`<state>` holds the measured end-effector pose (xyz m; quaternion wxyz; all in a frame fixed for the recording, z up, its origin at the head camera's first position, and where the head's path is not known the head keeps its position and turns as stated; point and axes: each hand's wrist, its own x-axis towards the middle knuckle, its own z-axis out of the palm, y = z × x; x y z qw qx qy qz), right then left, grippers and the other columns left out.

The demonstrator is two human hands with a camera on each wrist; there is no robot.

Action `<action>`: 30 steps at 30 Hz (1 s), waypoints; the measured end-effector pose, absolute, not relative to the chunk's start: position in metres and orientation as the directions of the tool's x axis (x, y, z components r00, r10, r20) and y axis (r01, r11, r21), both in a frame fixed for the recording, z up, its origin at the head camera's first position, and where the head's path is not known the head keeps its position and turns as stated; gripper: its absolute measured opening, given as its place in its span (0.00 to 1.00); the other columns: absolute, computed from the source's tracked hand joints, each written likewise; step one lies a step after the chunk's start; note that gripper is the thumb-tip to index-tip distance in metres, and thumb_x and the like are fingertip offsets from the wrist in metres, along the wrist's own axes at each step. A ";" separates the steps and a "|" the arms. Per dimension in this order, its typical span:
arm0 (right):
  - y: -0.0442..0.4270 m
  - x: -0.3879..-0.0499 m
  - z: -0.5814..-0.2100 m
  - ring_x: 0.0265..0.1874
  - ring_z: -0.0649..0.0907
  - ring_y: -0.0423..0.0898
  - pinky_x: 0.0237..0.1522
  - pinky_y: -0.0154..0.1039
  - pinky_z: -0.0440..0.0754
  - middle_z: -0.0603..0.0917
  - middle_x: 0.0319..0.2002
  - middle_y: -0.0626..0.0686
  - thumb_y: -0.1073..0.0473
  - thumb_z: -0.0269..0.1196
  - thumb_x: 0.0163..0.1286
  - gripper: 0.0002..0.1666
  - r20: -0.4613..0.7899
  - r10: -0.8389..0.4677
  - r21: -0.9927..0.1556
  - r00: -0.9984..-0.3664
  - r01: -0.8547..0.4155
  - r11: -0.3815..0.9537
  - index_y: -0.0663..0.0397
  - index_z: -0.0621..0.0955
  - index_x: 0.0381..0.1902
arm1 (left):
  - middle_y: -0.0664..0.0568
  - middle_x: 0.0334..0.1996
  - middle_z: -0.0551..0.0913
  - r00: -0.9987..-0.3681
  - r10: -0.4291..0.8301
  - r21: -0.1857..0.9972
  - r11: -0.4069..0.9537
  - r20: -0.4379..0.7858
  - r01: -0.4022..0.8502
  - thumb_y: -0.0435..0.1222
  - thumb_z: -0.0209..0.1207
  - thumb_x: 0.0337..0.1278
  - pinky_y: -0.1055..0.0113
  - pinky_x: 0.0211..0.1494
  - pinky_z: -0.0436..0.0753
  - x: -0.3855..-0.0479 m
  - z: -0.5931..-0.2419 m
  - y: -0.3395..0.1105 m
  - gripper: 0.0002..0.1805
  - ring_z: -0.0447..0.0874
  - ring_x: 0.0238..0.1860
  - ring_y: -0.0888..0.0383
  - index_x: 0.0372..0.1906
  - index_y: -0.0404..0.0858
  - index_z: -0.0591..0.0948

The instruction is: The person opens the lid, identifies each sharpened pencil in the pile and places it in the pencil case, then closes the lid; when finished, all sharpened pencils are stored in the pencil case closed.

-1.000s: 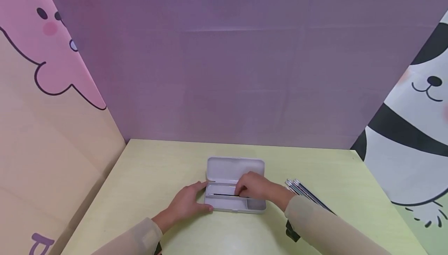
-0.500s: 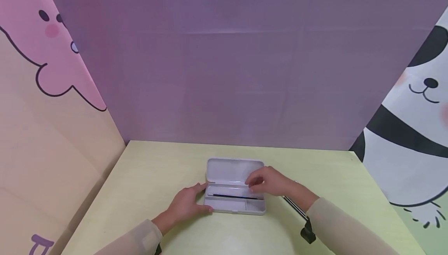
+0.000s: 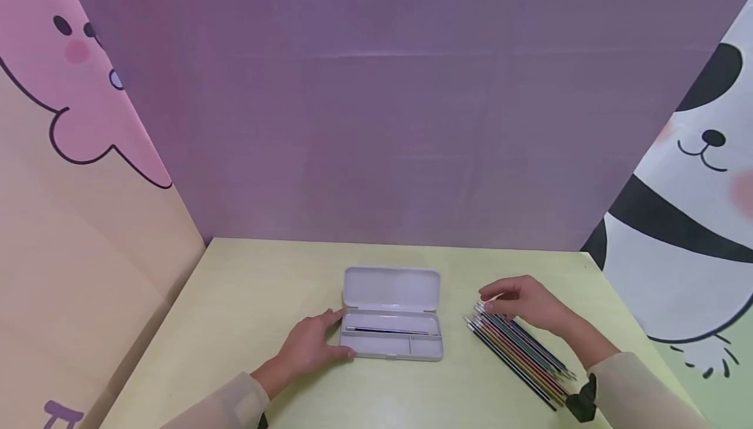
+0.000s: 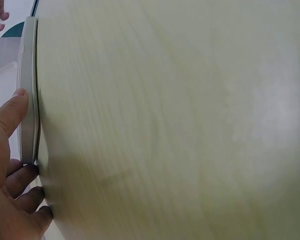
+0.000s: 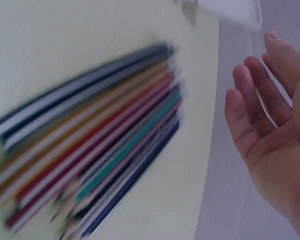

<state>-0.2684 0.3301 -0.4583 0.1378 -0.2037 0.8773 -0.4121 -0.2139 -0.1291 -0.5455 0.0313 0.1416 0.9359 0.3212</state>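
Observation:
An open white pencil case (image 3: 391, 346) lies on the table with its lid folded back; one dark pencil (image 3: 388, 331) rests in its long compartment. My left hand (image 3: 307, 349) holds the case's left end, thumb at the front corner and fingers at the back. The left wrist view shows the thumb (image 4: 14, 112) against the case wall (image 4: 29, 100). Over the upper ends of several colored pencils (image 3: 518, 350) hovers my right hand (image 3: 532, 301), holding nothing. In the right wrist view its fingers are loosely bent, apart from the pencils (image 5: 105, 130).
The pale wooden table (image 3: 265, 272) meets a purple backdrop (image 3: 400, 121) behind. A pink-patterned panel (image 3: 88, 220) stands at the left, a panda-print panel (image 3: 688, 233) at the right. A smaller compartment (image 3: 426, 348) sits at the case's front right.
My right hand has left the case and moved right to above the loose pencils, bringing them into view. The pencil stays in the case. My left hand keeps its place.

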 end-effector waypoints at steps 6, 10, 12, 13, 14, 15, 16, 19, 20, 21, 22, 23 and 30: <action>0.368 -0.261 -0.471 0.47 0.87 0.45 0.37 0.43 0.88 0.84 0.57 0.65 0.56 0.67 0.72 0.26 -0.073 -0.389 -0.782 -0.918 -0.189 0.593 0.62 0.80 0.63 | 0.37 0.68 0.77 -0.958 0.285 0.608 0.753 0.041 0.250 0.59 0.75 0.45 0.41 0.71 0.74 -0.215 -0.543 -0.130 0.51 0.75 0.69 0.36 0.75 0.43 0.72; 0.386 -0.256 -0.479 0.49 0.87 0.51 0.37 0.42 0.88 0.84 0.58 0.66 0.58 0.67 0.72 0.25 -0.104 -0.356 -0.780 -0.929 -0.147 0.609 0.64 0.79 0.63 | 0.37 0.68 0.77 -0.956 0.289 0.613 0.748 0.041 0.253 0.59 0.75 0.45 0.41 0.71 0.74 -0.215 -0.542 -0.130 0.51 0.74 0.70 0.37 0.74 0.42 0.72; 0.393 -0.254 -0.483 0.50 0.87 0.53 0.38 0.42 0.88 0.83 0.58 0.67 0.59 0.67 0.71 0.26 -0.127 -0.347 -0.780 -0.929 -0.123 0.614 0.66 0.79 0.63 | 0.38 0.69 0.77 -0.956 0.291 0.617 0.745 0.041 0.253 0.59 0.75 0.45 0.41 0.71 0.74 -0.215 -0.542 -0.130 0.51 0.74 0.70 0.37 0.75 0.42 0.72; 0.397 -0.253 -0.485 0.50 0.87 0.54 0.38 0.42 0.88 0.83 0.58 0.67 0.59 0.67 0.71 0.25 -0.137 -0.344 -0.777 -0.929 -0.115 0.619 0.66 0.79 0.62 | 0.37 0.69 0.77 -0.956 0.291 0.619 0.743 0.042 0.253 0.59 0.75 0.45 0.41 0.72 0.74 -0.215 -0.542 -0.130 0.51 0.74 0.70 0.37 0.75 0.42 0.72; 0.400 -0.252 -0.487 0.50 0.87 0.55 0.39 0.43 0.88 0.83 0.57 0.67 0.59 0.67 0.71 0.25 -0.149 -0.341 -0.776 -0.928 -0.104 0.622 0.66 0.79 0.62 | 0.38 0.69 0.76 -0.956 0.291 0.620 0.743 0.041 0.253 0.59 0.75 0.45 0.42 0.72 0.74 -0.215 -0.542 -0.129 0.51 0.74 0.70 0.37 0.75 0.42 0.72; 0.403 -0.252 -0.490 0.50 0.86 0.54 0.39 0.43 0.87 0.84 0.57 0.67 0.60 0.67 0.71 0.25 -0.160 -0.342 -0.777 -0.926 -0.096 0.622 0.67 0.79 0.62 | 0.37 0.69 0.76 -0.956 0.291 0.621 0.742 0.042 0.253 0.59 0.75 0.45 0.42 0.72 0.74 -0.215 -0.542 -0.129 0.51 0.74 0.70 0.37 0.75 0.42 0.72; 0.406 -0.252 -0.493 0.49 0.86 0.54 0.39 0.43 0.87 0.84 0.56 0.67 0.60 0.67 0.71 0.26 -0.167 -0.345 -0.780 -0.924 -0.091 0.619 0.67 0.79 0.62 | 0.37 0.69 0.76 -0.956 0.290 0.622 0.741 0.043 0.252 0.59 0.76 0.45 0.42 0.72 0.74 -0.215 -0.542 -0.129 0.51 0.74 0.70 0.37 0.75 0.42 0.72; 0.412 -0.251 -0.501 0.46 0.86 0.49 0.38 0.42 0.86 0.85 0.55 0.66 0.60 0.67 0.72 0.25 -0.185 -0.352 -0.790 -0.918 -0.074 0.609 0.67 0.78 0.63 | 0.37 0.69 0.76 -0.957 0.286 0.617 0.746 0.044 0.251 0.59 0.76 0.44 0.42 0.71 0.75 -0.215 -0.543 -0.130 0.52 0.74 0.70 0.37 0.74 0.42 0.72; 0.413 -0.250 -0.504 0.46 0.86 0.47 0.38 0.42 0.86 0.85 0.54 0.66 0.61 0.66 0.72 0.25 -0.184 -0.361 -0.797 -0.914 -0.076 0.599 0.68 0.78 0.63 | 0.37 0.69 0.76 -0.957 0.286 0.615 0.748 0.043 0.251 0.60 0.75 0.45 0.42 0.71 0.75 -0.215 -0.544 -0.130 0.52 0.74 0.70 0.37 0.75 0.42 0.72; 0.414 -0.250 -0.506 0.44 0.86 0.44 0.37 0.40 0.86 0.85 0.54 0.66 0.61 0.66 0.72 0.25 -0.176 -0.369 -0.803 -0.912 -0.084 0.590 0.68 0.78 0.62 | 0.37 0.69 0.76 -0.957 0.286 0.614 0.748 0.044 0.252 0.60 0.75 0.44 0.42 0.71 0.75 -0.215 -0.545 -0.130 0.52 0.74 0.70 0.37 0.75 0.42 0.72; 0.415 -0.250 -0.508 0.43 0.86 0.43 0.37 0.39 0.86 0.86 0.53 0.66 0.62 0.66 0.72 0.25 -0.167 -0.378 -0.807 -0.911 -0.094 0.583 0.68 0.78 0.62 | 0.37 0.69 0.76 -0.957 0.286 0.611 0.750 0.044 0.253 0.60 0.75 0.44 0.42 0.71 0.75 -0.215 -0.545 -0.130 0.52 0.74 0.70 0.38 0.75 0.42 0.72; 0.415 -0.249 -0.509 0.43 0.86 0.42 0.37 0.38 0.86 0.86 0.53 0.66 0.62 0.66 0.72 0.24 -0.153 -0.391 -0.810 -0.908 -0.112 0.576 0.69 0.78 0.62 | 0.37 0.69 0.76 -0.957 0.287 0.611 0.750 0.044 0.253 0.60 0.75 0.44 0.43 0.71 0.75 -0.215 -0.546 -0.131 0.52 0.74 0.70 0.38 0.75 0.42 0.72; 0.416 -0.249 -0.514 0.39 0.84 0.39 0.36 0.34 0.84 0.87 0.48 0.61 0.65 0.67 0.69 0.21 -0.107 -0.414 -0.784 -0.904 -0.179 0.595 0.68 0.81 0.57 | 0.35 0.68 0.76 -0.956 0.288 0.624 0.739 0.049 0.254 0.60 0.76 0.44 0.42 0.70 0.75 -0.214 -0.547 -0.130 0.52 0.75 0.70 0.37 0.74 0.42 0.73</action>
